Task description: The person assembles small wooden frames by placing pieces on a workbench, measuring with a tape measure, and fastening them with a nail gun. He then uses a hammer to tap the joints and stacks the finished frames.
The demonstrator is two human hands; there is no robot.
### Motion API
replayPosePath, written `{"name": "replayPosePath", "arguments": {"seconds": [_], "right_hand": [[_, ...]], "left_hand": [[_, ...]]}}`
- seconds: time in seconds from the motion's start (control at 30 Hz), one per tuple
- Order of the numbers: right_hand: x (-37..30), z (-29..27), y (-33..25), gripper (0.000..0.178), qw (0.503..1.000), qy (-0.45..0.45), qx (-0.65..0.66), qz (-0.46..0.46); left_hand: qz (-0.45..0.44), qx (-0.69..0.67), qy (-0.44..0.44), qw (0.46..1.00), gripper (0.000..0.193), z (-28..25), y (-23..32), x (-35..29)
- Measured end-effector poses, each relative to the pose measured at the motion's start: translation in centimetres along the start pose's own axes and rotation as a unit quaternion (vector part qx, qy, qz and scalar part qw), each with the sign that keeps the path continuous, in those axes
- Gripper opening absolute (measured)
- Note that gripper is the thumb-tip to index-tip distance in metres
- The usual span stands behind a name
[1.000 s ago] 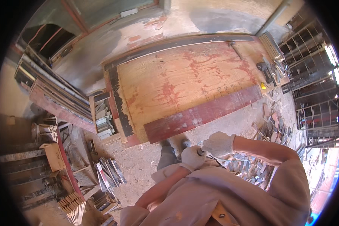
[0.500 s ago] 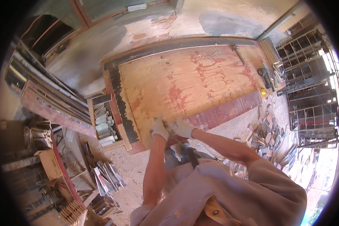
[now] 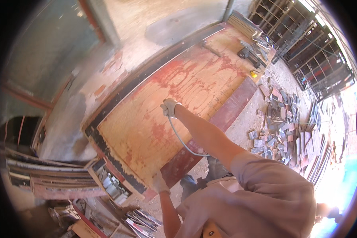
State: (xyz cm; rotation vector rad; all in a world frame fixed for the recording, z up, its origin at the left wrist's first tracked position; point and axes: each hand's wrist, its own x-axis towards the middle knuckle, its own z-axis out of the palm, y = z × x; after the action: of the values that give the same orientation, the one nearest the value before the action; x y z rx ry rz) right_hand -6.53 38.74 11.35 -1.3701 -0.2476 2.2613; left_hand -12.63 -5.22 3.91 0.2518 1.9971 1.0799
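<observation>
While soft greyish-brown clothing (image 3: 250, 198) fills the foreground, the left hand (image 3: 161, 184), in a whitish fabric glove, lies low and close to the body, beside the near end of a long, flat, dark red board (image 3: 236, 102). It is blurred: I cannot tell how far its fingers are open or whether they hold anything. The board's long axis runs away from this hand, up and to the right, along the near side of the work surface; its face is smooth and scuffed.

A thin, flexible, pale grey hose (image 3: 181, 141) crosses above the board in a slack curve and climbs to the right hand (image 3: 171, 108), gloved alike and stretched farther out. That hand is curled closed at the hose's upper end; any nozzle is hidden. The hose trails from its underside back toward the body, well apart from the left hand.

Below the right hand spreads a broad tan plywood panel (image 3: 127, 127), grainy and blotched with red, bordered by a ragged black strip (image 3: 117, 154). Off to the right is a jagged heap of flat scrap pieces (image 3: 279, 123). Toward the panel's far end sits a small, rounded yellow object (image 3: 253, 73); behind everything stands a patchy plaster wall (image 3: 127, 43).
</observation>
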Motion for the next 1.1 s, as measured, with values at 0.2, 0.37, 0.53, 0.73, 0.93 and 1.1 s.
{"name": "replayPosePath", "arguments": {"seconds": [0.2,0.37,0.53,0.73,0.93,1.1], "right_hand": [[4.8,-10.1,-16.2,0.019,0.993,-0.051,-0.076,-0.077],[4.4,-15.1,-27.1,0.022,0.998,-0.008,0.031,-0.062],[4.1,-23.6,-36.9,0.024,0.985,0.085,0.007,-0.152],[0.1,-30.3,-46.2,0.032,0.973,0.103,-0.021,-0.206],[-2.4,-43.9,-57.9,0.037,0.846,0.185,-0.385,-0.319],[-1.1,-51.5,-68.5,0.028,0.926,0.128,-0.206,-0.291]], "left_hand": [[-0.237,0.061,0.159,0.957,0.072,1.6,-9.8,-7.7],[-0.253,0.169,0.226,0.925,0.075,3.9,-11.8,-14.9],[-0.201,0.243,0.172,0.933,0.078,12.1,-5.9,-14.6],[-0.109,0.278,0.123,0.947,0.082,17.4,-1.0,-11.7],[-0.094,0.255,0.079,0.959,0.085,24.9,4.0,-7.8],[-0.042,0.280,0.032,0.959,0.081,34.7,9.5,-5.8]]}}
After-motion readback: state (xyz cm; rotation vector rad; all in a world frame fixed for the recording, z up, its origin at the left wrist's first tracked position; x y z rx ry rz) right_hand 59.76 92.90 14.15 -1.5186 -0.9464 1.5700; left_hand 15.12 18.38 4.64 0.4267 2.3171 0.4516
